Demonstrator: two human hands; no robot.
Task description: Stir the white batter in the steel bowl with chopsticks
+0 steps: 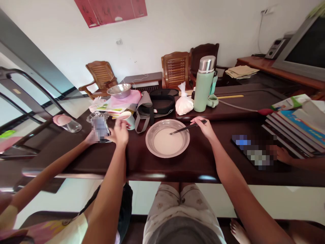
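Note:
A wide metal bowl (pixel 149 144) of pale, milky liquid stands on the dark table before me. From the right, my right hand (pixel 204 127) grips dark chopsticks (pixel 186 128), their tips dipping into the liquid. At the bowl's left, my left hand (pixel 120 132) has its fingers curled at the near side of a pale green cup (pixel 131 121); part of its grip is hidden. Beyond the bowl are a tied plastic bag of white powder (pixel 184 104) and a green thermos (pixel 201 88).
At left, another person's hand (pixel 91 138) holds a phone (pixel 100 128). Another hand (pixel 281 154) at right touches a tablet-like screen (pixel 250 152) near stacked books (pixel 299 127). A black strapped bag (pixel 162 103), a small metal bowl (pixel 119 90) and a clear bottle (pixel 72 125) also stand around.

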